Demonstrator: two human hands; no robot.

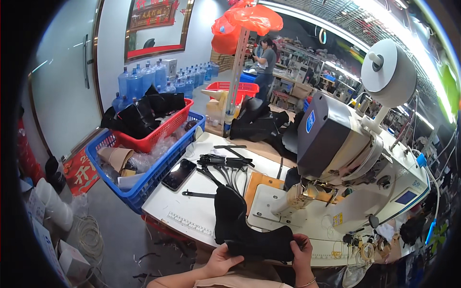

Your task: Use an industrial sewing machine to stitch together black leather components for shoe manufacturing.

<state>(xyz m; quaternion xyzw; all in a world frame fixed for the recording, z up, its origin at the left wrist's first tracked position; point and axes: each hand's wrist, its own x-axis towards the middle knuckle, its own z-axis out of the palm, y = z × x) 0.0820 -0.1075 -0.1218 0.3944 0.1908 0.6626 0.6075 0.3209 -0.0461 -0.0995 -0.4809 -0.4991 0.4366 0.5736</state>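
Observation:
A curved black piece, resembling a boot upper (235,223), hangs between my two hands over the table's front edge. My left hand (222,262) pinches its lower left edge, thumb on top. At its right end, my right hand (301,249) grips the border between thumb and fingers. The piece's upper end lies on the white table beside the sewing machine (343,144), just left of the machine's post. Beyond it lies a bundle of black straps (223,161), with one loose buckled strap (198,194) nearer me.
A black phone (179,174) lies at the table's left. Beside the table, a blue crate (139,192) carries a red basket (165,128) of black pieces. More black pieces (257,127) are heaped behind. Thread and cords (362,254) hang at the right. A person (266,62) stands far back.

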